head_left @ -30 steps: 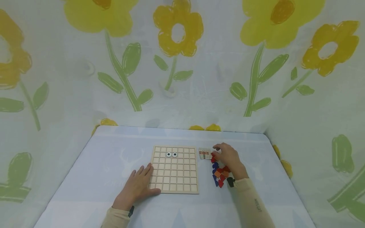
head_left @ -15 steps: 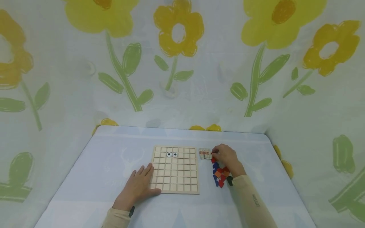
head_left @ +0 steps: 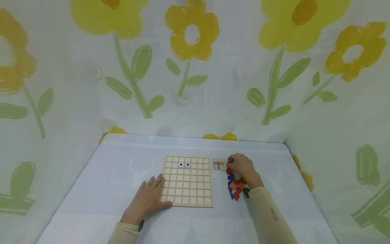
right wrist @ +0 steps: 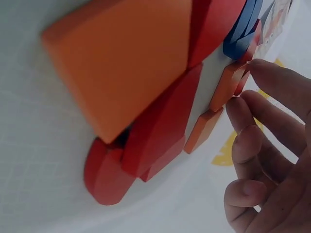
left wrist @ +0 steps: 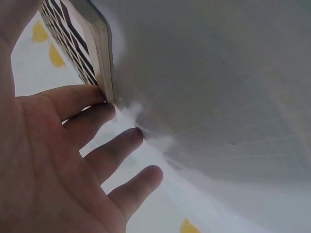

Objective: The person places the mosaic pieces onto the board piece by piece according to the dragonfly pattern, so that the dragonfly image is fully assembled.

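Note:
A wooden grid board [head_left: 186,186] lies flat on the table, with two white eye tiles [head_left: 184,165] side by side in an upper row. My left hand [head_left: 146,200] rests at the board's left edge, fingers stretched out; in the left wrist view its fingertips meet the board's side [left wrist: 104,63]. At the pile's far end is my right hand [head_left: 242,166], its thumb and forefinger pinching a small orange block [right wrist: 227,87]. Another orange block [right wrist: 203,131] lies close by. The other fingers curl inward. Red pieces [head_left: 237,191] and blue pieces [head_left: 230,177] spread below this hand.
A small pattern card [head_left: 219,164] lies between the board and the right hand. A black piece [head_left: 246,192] sits by the right wrist. Close to the right wrist camera are a large orange square block [right wrist: 121,63] and a red block [right wrist: 165,121]. A flowered curtain [head_left: 222,95] surrounds the table.
The right thumb and forefinger have come closer together at the far end of the pile. The left hand and the board have stayed put; the view has shifted very slightly.

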Demonstrator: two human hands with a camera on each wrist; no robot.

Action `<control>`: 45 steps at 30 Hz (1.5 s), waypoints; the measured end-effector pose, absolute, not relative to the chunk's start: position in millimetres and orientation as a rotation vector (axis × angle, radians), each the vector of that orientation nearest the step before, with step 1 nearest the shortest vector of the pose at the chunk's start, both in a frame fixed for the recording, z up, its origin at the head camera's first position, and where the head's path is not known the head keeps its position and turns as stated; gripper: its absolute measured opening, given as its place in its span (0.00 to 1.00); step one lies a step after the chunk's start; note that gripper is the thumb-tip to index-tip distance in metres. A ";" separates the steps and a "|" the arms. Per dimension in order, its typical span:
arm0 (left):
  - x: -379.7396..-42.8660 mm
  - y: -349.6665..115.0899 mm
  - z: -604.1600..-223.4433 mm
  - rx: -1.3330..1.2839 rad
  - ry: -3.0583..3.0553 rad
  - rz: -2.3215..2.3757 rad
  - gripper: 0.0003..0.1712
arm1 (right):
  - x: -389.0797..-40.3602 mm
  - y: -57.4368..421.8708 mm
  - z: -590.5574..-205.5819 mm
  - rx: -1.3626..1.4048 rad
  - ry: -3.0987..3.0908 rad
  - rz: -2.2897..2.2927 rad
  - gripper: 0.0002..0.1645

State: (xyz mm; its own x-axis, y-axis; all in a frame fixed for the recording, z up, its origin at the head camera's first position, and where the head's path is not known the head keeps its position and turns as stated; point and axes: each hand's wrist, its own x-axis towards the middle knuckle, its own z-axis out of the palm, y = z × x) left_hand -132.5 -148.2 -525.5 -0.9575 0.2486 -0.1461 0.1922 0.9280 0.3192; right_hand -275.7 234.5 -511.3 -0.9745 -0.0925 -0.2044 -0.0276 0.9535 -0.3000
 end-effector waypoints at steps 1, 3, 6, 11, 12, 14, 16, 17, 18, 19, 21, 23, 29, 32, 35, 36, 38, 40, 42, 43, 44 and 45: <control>-132.6 -148.2 -525.7 0.333 2.901 0.455 0.64 | -276.1 234.1 -511.1 -0.092 2.884 -0.432 0.22; -132.8 -148.1 -526.5 0.334 2.898 0.454 0.64 | -276.2 233.8 -510.8 -0.088 2.875 -0.425 0.21; -133.0 -147.9 -527.4 0.337 2.895 0.446 0.64 | -276.8 234.3 -510.7 -0.083 2.865 -0.425 0.19; -132.7 -147.8 -525.7 0.337 2.895 0.467 0.63 | -278.1 235.3 -510.8 -0.075 2.868 -0.440 0.19; -132.7 -147.9 -525.4 0.336 2.895 0.471 0.63 | -278.2 235.2 -510.9 -0.072 2.867 -0.449 0.19; -132.8 -148.0 -525.0 0.338 2.894 0.472 0.63 | -278.1 235.4 -511.0 -0.067 2.867 -0.466 0.19; -132.8 -148.1 -523.9 0.339 2.894 0.465 0.63 | -277.5 235.6 -511.3 -0.057 2.871 -0.486 0.19; -132.9 -148.1 -523.7 0.340 2.893 0.459 0.63 | -277.2 235.8 -511.5 -0.053 2.873 -0.501 0.20; -132.8 -148.2 -523.3 0.343 2.895 0.456 0.63 | -276.8 235.9 -511.6 -0.052 2.877 -0.512 0.20; -132.7 -148.2 -522.5 0.345 2.895 0.453 0.63 | -276.3 236.0 -511.7 -0.055 2.883 -0.520 0.20; -132.2 -148.3 -521.0 0.349 2.897 0.449 0.63 | -275.6 235.5 -511.6 -0.071 2.904 -0.534 0.21; -132.0 -148.2 -520.1 0.353 2.898 0.451 0.63 | -274.9 234.1 -511.3 -0.121 2.934 -0.528 0.21; -133.3 -147.7 -520.8 0.354 2.915 0.436 0.63 | -271.0 221.7 -508.2 -0.357 3.002 -0.526 0.18; -133.9 -147.7 -522.7 0.349 2.920 0.430 0.63 | -267.3 211.6 -507.9 -0.479 3.012 -0.576 0.18; -134.0 -147.4 -524.7 0.344 2.917 0.425 0.63 | -263.2 200.3 -508.8 -0.598 3.020 -0.637 0.18; -133.9 -147.2 -524.9 0.344 2.916 0.430 0.63 | -262.0 196.6 -509.3 -0.643 3.021 -0.654 0.18; -133.9 -147.0 -525.3 0.344 2.915 0.439 0.63 | -259.7 189.1 -510.3 -0.726 3.019 -0.674 0.17; -133.7 -146.7 -525.1 0.345 2.912 0.442 0.63 | -257.5 181.3 -511.2 -0.779 3.016 -0.671 0.17; -133.6 -146.5 -524.5 0.343 2.909 0.440 0.63 | -255.7 173.4 -512.2 -0.829 3.008 -0.664 0.17; -133.6 -146.5 -524.4 0.340 2.907 0.441 0.63 | -254.9 169.2 -512.7 -0.847 3.007 -0.652 0.17; -133.6 -146.5 -524.2 0.337 2.905 0.440 0.63 | -254.1 164.8 -513.2 -0.854 3.005 -0.643 0.16; -133.6 -146.4 -524.1 0.336 2.903 0.438 0.63 | -253.3 160.5 -513.1 -0.858 2.997 -0.631 0.16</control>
